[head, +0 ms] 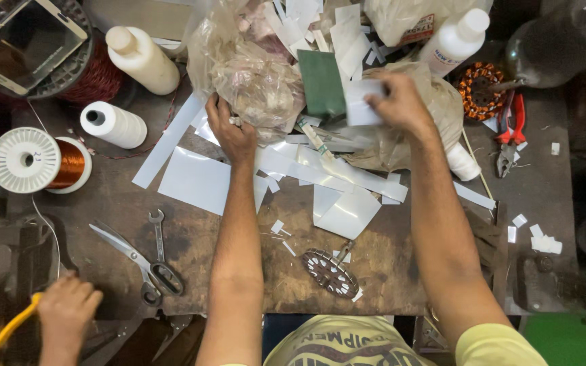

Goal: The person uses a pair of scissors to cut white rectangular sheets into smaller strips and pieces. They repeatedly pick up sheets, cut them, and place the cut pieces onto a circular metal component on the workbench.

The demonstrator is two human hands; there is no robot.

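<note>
My right hand (401, 102) pinches a white paper piece (362, 102); my left hand (230, 129) grabs a plastic bag (256, 74) on the dark, messy desk (239, 251).

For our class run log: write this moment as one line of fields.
left hand: gripping clear plastic bag | right hand: pinching white paper piece | scissors: idle on workbench | another person's hand: lower left

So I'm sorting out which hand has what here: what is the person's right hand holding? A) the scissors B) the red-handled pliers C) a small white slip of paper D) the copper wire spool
C: the right hand pinches a small white paper slip above the pile, while the scissors, copper wire spool and red-handled pliers lie untouched on the table.
</note>
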